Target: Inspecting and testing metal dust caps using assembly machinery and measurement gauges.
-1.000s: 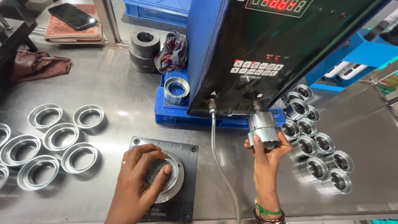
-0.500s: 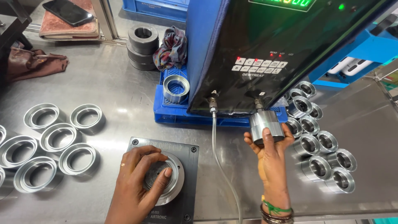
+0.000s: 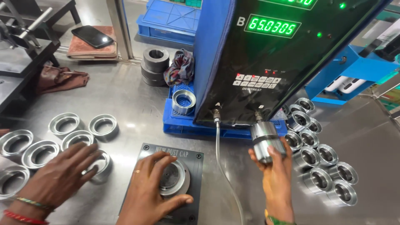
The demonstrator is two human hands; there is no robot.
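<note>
Left hand (image 3: 152, 189) fingers lie spread and loose over the metal ring (image 3: 177, 180), which sits in the dark fixture plate (image 3: 189, 160) at the bench's near edge. Right hand (image 3: 275, 175) fingers are wrapped tight around the metal cylinder (image 3: 264, 139) under the gauge unit (image 3: 291, 62). Seating the ring looks like the step in hand, and it calls for a flat, steady press. A co-worker's hand (image 3: 58, 177) rests on loose rings (image 3: 66, 123) to the left.

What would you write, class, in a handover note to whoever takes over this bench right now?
Left hand: fingers spread on the metal ring seated in the dark fixture plate.
Right hand: grips the steel probe upright, in front of the gauge box.
Flat rings lie left, taller rings right; another person's hand rests on the left ones.
Done: one ring seated. Left: probe not yet in any ring.
</note>
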